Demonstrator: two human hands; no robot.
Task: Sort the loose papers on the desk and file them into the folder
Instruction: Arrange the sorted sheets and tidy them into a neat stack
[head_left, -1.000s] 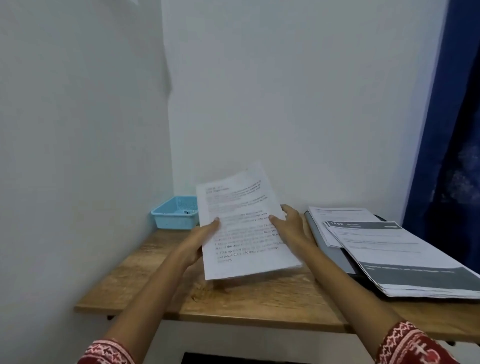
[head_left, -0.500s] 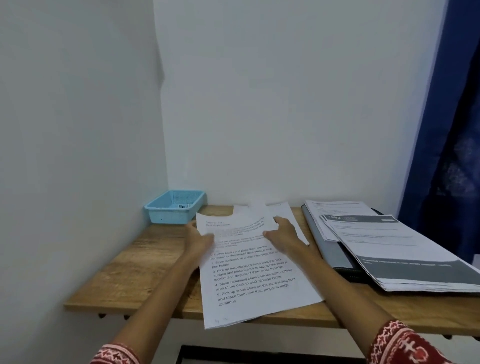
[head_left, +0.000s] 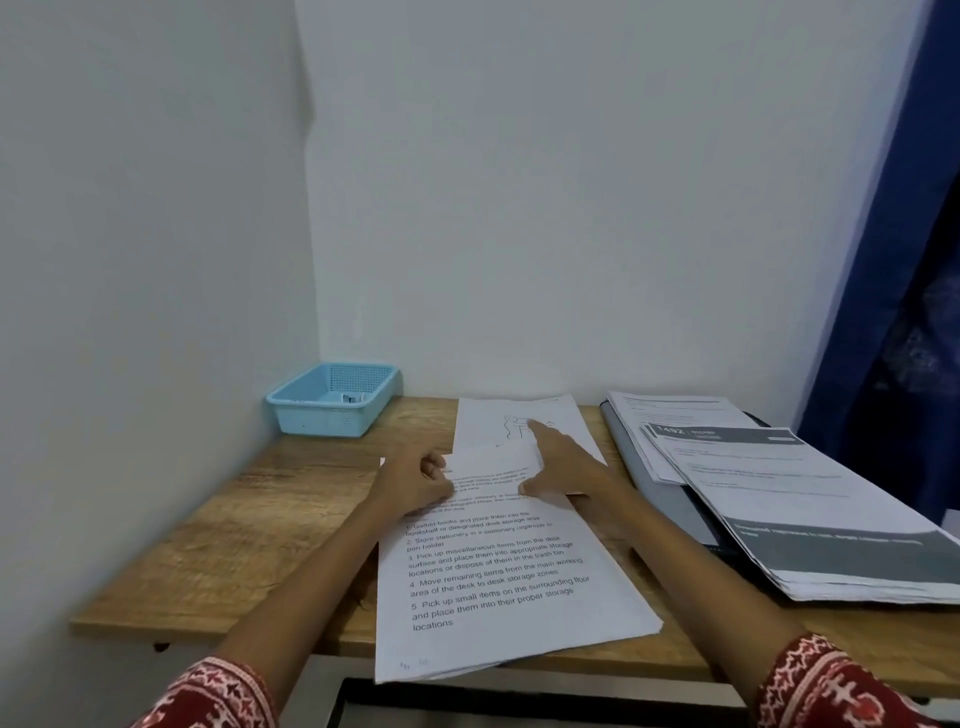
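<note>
Desk (head_left: 249, 540) bearing printed sheet (head_left: 498, 587) overhanging near edge, left hand (head_left: 415, 486) resting curled on its upper left, right hand (head_left: 563, 470) pressing straight fingers on sketched sheet (head_left: 498, 423) behind, folder (head_left: 665, 499) lying right under stacked papers (head_left: 810, 514), blue basket (head_left: 332, 397) sitting in corner.

Bare desk (head_left: 249, 525) left of papers (head_left: 498, 587); basket (head_left: 332, 400) blocks far-left corner, folder stack (head_left: 789, 499) blocks right.

A light blue perforated basket (head_left: 332, 399) sits in the far left corner of the wooden table (head_left: 249, 540), against the white walls (head_left: 571, 208) (something small lies inside it, too blurred to identify). A dark blue curtain (head_left: 904, 312) hangs at the right.
</note>
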